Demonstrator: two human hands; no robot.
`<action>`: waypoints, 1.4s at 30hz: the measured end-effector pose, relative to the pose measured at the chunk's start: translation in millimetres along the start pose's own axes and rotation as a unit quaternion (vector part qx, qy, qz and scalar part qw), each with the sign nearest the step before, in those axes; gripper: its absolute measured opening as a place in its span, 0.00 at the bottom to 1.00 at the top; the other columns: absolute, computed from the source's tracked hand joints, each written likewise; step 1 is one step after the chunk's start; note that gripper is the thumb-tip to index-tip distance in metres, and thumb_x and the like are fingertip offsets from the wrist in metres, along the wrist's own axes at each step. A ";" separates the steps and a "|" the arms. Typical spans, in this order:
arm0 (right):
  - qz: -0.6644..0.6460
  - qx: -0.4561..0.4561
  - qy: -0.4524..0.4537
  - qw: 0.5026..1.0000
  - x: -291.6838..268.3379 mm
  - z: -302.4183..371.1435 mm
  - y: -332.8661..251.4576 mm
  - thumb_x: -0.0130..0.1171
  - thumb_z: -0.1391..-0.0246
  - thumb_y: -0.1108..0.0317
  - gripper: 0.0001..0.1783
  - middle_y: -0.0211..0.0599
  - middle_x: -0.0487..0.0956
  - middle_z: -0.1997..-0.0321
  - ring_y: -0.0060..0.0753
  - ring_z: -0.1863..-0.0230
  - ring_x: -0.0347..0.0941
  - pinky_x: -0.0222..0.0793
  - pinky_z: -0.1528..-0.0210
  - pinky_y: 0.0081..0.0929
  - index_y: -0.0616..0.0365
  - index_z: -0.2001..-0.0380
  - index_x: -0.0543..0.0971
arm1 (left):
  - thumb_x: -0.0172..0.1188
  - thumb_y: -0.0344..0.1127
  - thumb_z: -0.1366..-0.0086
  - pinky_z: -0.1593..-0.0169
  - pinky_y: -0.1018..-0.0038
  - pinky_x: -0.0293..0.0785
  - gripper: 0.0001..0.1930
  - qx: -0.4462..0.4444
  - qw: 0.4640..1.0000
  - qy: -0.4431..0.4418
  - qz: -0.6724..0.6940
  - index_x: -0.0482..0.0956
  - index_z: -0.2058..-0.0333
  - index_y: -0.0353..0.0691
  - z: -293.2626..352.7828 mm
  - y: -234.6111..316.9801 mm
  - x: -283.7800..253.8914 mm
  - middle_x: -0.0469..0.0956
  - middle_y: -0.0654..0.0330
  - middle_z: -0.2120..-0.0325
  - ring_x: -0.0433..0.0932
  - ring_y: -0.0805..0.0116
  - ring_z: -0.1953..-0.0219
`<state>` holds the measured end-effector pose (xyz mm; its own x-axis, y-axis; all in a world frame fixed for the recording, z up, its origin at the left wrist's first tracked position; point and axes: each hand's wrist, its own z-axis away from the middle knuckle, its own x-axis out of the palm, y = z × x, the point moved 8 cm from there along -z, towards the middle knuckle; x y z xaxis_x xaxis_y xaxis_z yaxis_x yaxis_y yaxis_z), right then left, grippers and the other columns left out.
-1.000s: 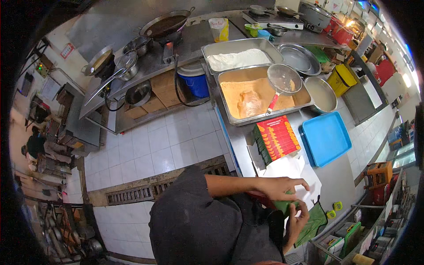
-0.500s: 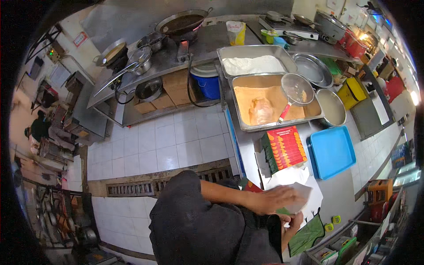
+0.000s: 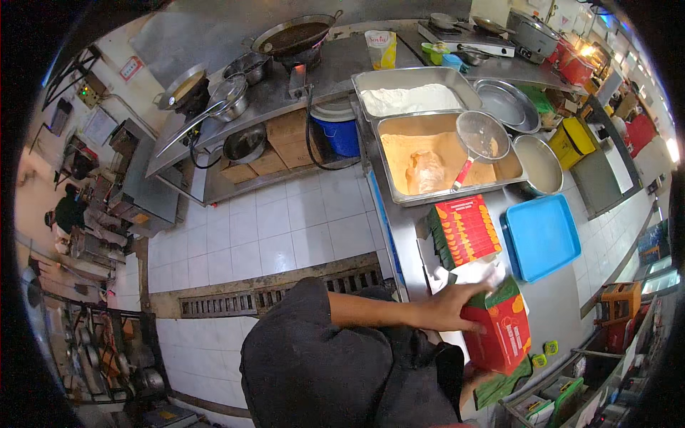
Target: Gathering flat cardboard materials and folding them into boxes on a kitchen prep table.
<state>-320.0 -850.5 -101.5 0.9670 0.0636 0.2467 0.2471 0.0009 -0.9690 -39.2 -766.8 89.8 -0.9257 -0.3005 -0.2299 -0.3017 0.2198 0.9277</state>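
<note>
A red and green carton box (image 3: 499, 332) stands partly folded into shape over the worktable. My left hand (image 3: 457, 307) is closed around its upper left side, thumb and fingers at the green end. Blurred at the box's lower end is my right hand (image 3: 471, 381), touching or very near it, its fingers mostly hidden. Just beyond lies a stack of flat red cartons (image 3: 467, 228) with green edges. White card lies under the box, and a dark green cloth-like piece (image 3: 503, 385) is below it.
A blue tray (image 3: 542, 239) sits right of the stack. Behind are a steel pan of orange breading (image 3: 407, 146) with a strainer (image 3: 483, 135) across it, a pan of white flour (image 3: 410, 100) and a bowl of pale liquid (image 3: 539, 164). Woks (image 3: 296, 36) stand on the far stove.
The white, unfolded carton in my hands has been turned and now shows its red printed outside in box shape. My left hand has moved slightly up; the view has shifted a little.
</note>
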 end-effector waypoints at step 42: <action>0.287 -0.118 -0.237 0.921 121.8 70.6 -146.5 0.60 0.50 0.68 0.08 0.36 0.67 0.70 0.34 0.68 0.69 0.67 0.66 0.29 0.62 0.70 0.74 | 0.50 0.45 0.34 0.73 0.78 0.71 0.16 -0.273 0.804 -0.518 0.102 0.76 0.64 0.36 59.4 -68.4 53.1 0.72 0.66 0.80 0.71 0.78 0.78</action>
<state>-242.8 -772.4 69.4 0.8210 0.4135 -0.3937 -0.2360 -0.3822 -0.8935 -81.2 -742.7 -3.4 -0.7218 0.6869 0.0846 -0.2358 -0.3589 0.9031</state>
